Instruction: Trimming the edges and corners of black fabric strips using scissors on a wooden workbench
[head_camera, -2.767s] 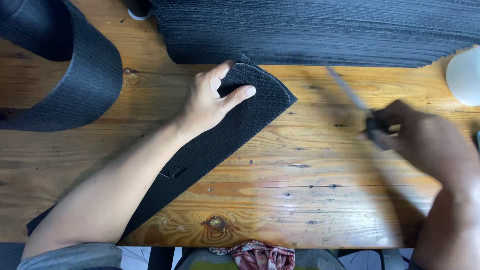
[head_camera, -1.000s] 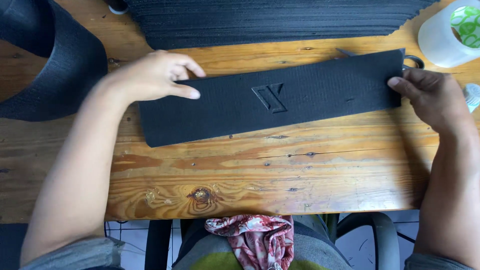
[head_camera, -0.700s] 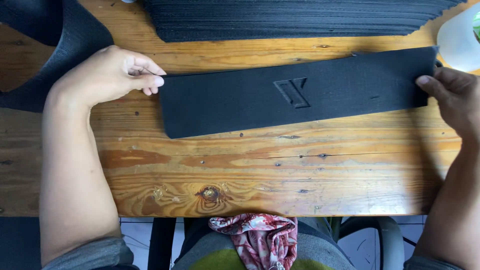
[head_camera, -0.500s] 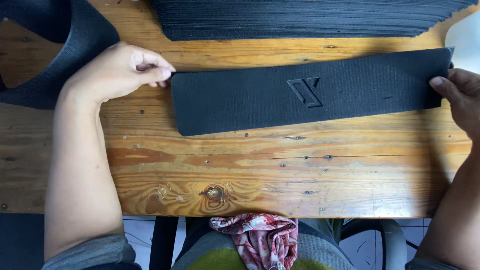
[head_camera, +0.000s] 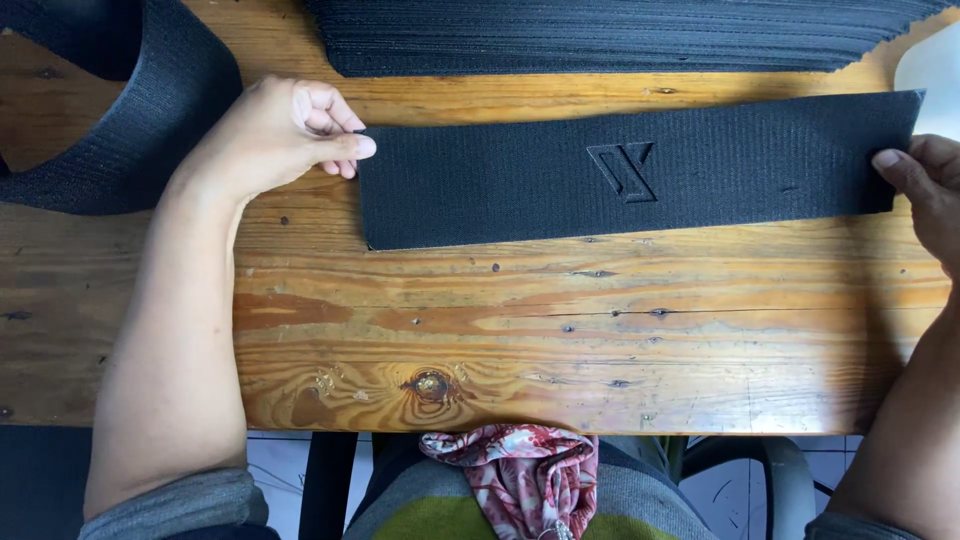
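black ribbed fabric makes up the long strip (head_camera: 640, 170) lying flat across the wooden worktop (head_camera: 560, 330), its length running left to right with a raised angular emblem near the middle. the left hand (head_camera: 280, 135) sits at the strip's left end, fingers curled in and the thumb and fingertips pinching the upper left corner of the strip. the right hand (head_camera: 925, 195) is partly cut off by the frame edge at the far right; its thumb lies on top of the strip's right end, and the fingers under it cannot be seen, so whether they close beneath the fabric cannot be told. both forearms rest on or just above the worktop, wide apart.

beyond the strip, along the far edge of the worktop, lies a thick stack of similar black strips (head_camera: 620, 35), just clear of the one being handled. a broad loop of black webbing (head_camera: 150, 110) curves at the upper left, beside the left hand. below the worktop's near edge, a crumpled red and white patterned cloth (head_camera: 520, 475) rests on the person's lap.
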